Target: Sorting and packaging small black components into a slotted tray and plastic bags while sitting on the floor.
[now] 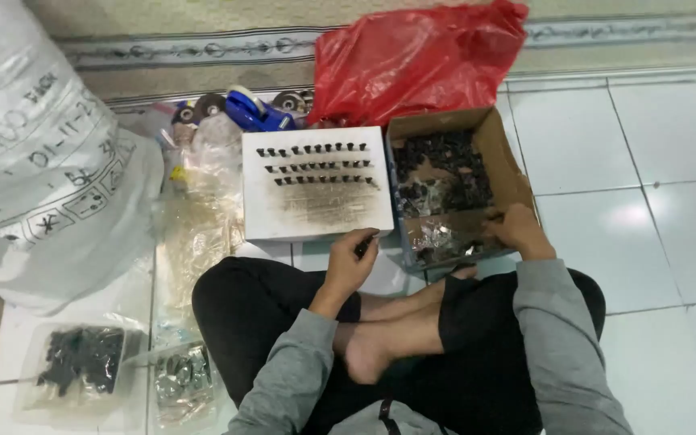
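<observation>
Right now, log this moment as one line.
left hand: holds small dark part at white board edge | right hand: inside cardboard box of dark parts | person: seated cross-legged

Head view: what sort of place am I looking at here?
Probably a home or small workshop floor used for hand assembly. The person sits cross-legged on white floor tiles, beside a cardboard box of small dark parts, a white block holding rows of them, and a big white sack.
</observation>
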